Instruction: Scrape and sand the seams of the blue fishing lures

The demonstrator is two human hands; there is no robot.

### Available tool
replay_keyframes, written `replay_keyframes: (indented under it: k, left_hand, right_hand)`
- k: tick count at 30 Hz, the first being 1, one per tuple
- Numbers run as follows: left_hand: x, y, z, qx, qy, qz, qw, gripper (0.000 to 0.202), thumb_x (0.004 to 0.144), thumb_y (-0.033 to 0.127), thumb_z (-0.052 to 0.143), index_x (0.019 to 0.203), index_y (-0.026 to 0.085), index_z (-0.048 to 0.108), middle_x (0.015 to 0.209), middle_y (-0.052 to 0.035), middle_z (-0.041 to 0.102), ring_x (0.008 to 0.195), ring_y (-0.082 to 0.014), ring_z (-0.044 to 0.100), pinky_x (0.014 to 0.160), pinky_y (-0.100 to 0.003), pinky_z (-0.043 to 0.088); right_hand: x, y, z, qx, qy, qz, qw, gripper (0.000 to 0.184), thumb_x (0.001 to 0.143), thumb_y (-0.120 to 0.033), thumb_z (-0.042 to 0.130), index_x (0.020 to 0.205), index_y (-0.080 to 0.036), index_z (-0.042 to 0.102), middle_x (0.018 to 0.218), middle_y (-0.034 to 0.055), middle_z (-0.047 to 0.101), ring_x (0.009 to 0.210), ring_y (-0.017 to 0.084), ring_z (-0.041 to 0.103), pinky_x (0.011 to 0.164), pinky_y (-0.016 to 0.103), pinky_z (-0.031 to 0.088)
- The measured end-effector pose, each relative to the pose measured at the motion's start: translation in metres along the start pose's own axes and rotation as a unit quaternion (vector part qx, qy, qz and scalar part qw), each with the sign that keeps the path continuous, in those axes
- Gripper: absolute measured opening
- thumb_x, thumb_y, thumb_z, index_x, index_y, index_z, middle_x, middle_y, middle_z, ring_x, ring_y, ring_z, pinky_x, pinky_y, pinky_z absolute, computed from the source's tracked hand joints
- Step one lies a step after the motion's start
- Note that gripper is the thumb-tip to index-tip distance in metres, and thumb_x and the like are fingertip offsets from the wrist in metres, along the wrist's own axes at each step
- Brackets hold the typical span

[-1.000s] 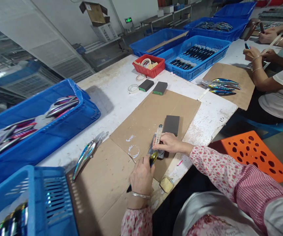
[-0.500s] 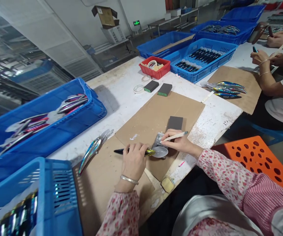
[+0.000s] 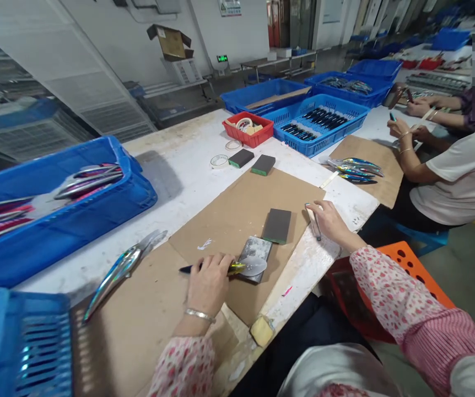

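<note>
My left hand [image 3: 208, 278] is closed around a black and yellow fishing lure [image 3: 236, 268] at the cardboard's middle. The lure's clear lip [image 3: 254, 266] lies over a worn grey block [image 3: 248, 249]. My right hand [image 3: 332, 223] is at the cardboard's right edge, its fingers pinching a slim pale stick-like tool [image 3: 314, 225] that slants down to the white tabletop. Between the hands lies a dark sanding block [image 3: 278, 225] with a green edge. A shiny silver-blue lure [image 3: 115, 275] rests to the left of my left hand.
Blue crates [image 3: 136, 190] of lures stand at the left, another blue crate [image 3: 316, 146] at the back. A red bin [image 3: 258, 138] with tape rolls sits beyond two sanding blocks [image 3: 263, 164]. Co-workers sit at the right, near a pile of lures [image 3: 357, 170]. An orange stool [image 3: 423, 275] is beside me.
My right hand has moved right with the pale tool, away from the lure's lip and the grey block. The left hand still holds the lure. The view has shifted right.
</note>
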State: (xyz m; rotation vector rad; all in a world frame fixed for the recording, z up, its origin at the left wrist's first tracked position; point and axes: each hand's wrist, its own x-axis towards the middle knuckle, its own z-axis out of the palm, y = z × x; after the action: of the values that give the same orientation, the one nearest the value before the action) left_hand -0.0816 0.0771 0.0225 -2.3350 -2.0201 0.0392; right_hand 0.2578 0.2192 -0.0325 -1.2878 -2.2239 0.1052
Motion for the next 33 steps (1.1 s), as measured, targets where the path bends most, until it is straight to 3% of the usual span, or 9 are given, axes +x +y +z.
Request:
replay_keyframes:
  k: [4, 8, 12, 14, 19, 22, 25, 30, 33]
  left_hand:
    - [-0.014, 0.005, -0.009, 0.019, 0.023, 0.003, 1.0, 0.033, 0.081, 0.012, 0.046, 0.106, 0.024, 0.063, 0.104, -0.0058, 0.067, 0.098, -0.0249, 0.058, 0.087, -0.041, 0.04]
    - [-0.024, 0.016, -0.005, 0.026, -0.017, -0.032, 0.999, 0.035, 0.079, 0.008, 0.043, 0.107, 0.021, 0.062, 0.103, -0.0073, 0.066, 0.097, -0.026, 0.059, 0.081, -0.039, 0.041]
    - [-0.029, 0.021, 0.012, 0.011, -0.03, -0.054, 0.998, 0.033, 0.081, 0.008, 0.041, 0.106, 0.018, 0.061, 0.1, -0.0089, 0.066, 0.097, -0.0269, 0.059, 0.079, -0.038, 0.042]
    - [-0.03, 0.021, 0.018, 0.005, -0.014, -0.052, 0.999, 0.032, 0.082, 0.009, 0.041, 0.105, 0.018, 0.061, 0.1, -0.0089, 0.065, 0.096, -0.0265, 0.059, 0.079, -0.037, 0.042]
    - [-0.031, 0.017, 0.025, -0.004, 0.013, -0.046, 0.999, 0.032, 0.08, 0.005, 0.041, 0.101, 0.018, 0.061, 0.096, -0.0081, 0.065, 0.093, -0.0244, 0.06, 0.08, -0.037, 0.042]
    - [-0.03, 0.018, 0.025, -0.013, 0.015, -0.046, 0.999, 0.031, 0.08, 0.005, 0.041, 0.099, 0.018, 0.061, 0.095, -0.0082, 0.065, 0.092, -0.0252, 0.061, 0.08, -0.038, 0.042]
    - [-0.029, 0.022, 0.022, -0.007, 0.02, -0.058, 0.998, 0.031, 0.081, 0.005, 0.04, 0.1, 0.018, 0.062, 0.095, -0.0086, 0.065, 0.091, -0.0262, 0.061, 0.079, -0.039, 0.043]
    - [-0.028, 0.028, 0.015, -0.013, -0.006, -0.067, 0.998, 0.029, 0.083, 0.007, 0.04, 0.098, 0.018, 0.062, 0.094, -0.0091, 0.065, 0.092, -0.027, 0.062, 0.078, -0.04, 0.044]
    - [-0.027, 0.03, 0.013, -0.012, -0.006, -0.073, 0.997, 0.029, 0.085, 0.008, 0.037, 0.097, 0.017, 0.062, 0.094, -0.0093, 0.065, 0.092, -0.0272, 0.061, 0.079, -0.04, 0.044]
  right_hand:
    - [0.022, -0.036, -0.002, 0.041, -0.022, -0.045, 0.998, 0.033, 0.094, -0.037, 0.05, 0.118, -0.017, 0.059, 0.121, 0.015, 0.055, 0.114, 0.028, 0.049, 0.099, 0.045, 0.041]
    - [0.041, -0.078, 0.01, 0.041, -0.154, -0.091, 0.983, 0.068, 0.074, -0.062, 0.07, 0.123, -0.017, 0.055, 0.14, 0.0196, 0.041, 0.13, 0.038, 0.035, 0.103, 0.054, 0.033]
    - [0.054, -0.081, 0.022, 0.169, -0.194, 0.015, 0.966, 0.069, 0.067, -0.058, 0.076, 0.121, -0.021, 0.056, 0.128, 0.0138, 0.053, 0.118, 0.033, 0.049, 0.101, 0.05, 0.036]
    - [0.055, -0.075, 0.021, 0.352, -0.186, 0.126, 0.909, 0.06, 0.074, -0.065, 0.064, 0.117, -0.023, 0.057, 0.119, 0.0091, 0.059, 0.106, 0.026, 0.057, 0.094, 0.043, 0.044]
    - [0.044, -0.077, 0.01, 0.689, -0.227, 0.253, 0.64, 0.066, 0.08, -0.078, 0.039, 0.109, -0.021, 0.057, 0.1, 0.0078, 0.065, 0.087, 0.024, 0.063, 0.076, 0.041, 0.052]
    - [0.036, -0.087, 0.007, 0.74, -0.238, 0.227, 0.587, 0.068, 0.08, -0.078, 0.041, 0.116, -0.021, 0.054, 0.102, 0.0088, 0.066, 0.093, 0.025, 0.063, 0.08, 0.043, 0.052]
    - [0.033, -0.093, 0.008, 0.712, -0.239, 0.203, 0.628, 0.076, 0.076, -0.077, 0.051, 0.128, -0.023, 0.048, 0.115, 0.0102, 0.061, 0.099, 0.025, 0.061, 0.082, 0.042, 0.052]
    - [0.034, -0.094, 0.017, 0.463, -0.168, 0.127, 0.861, 0.081, 0.07, -0.067, 0.067, 0.135, -0.025, 0.045, 0.129, 0.0111, 0.049, 0.117, 0.027, 0.049, 0.098, 0.044, 0.044]
    - [0.029, -0.101, 0.022, 0.302, -0.144, 0.078, 0.939, 0.077, 0.078, -0.07, 0.056, 0.134, -0.019, 0.045, 0.132, 0.0157, 0.044, 0.125, 0.03, 0.043, 0.106, 0.049, 0.036]
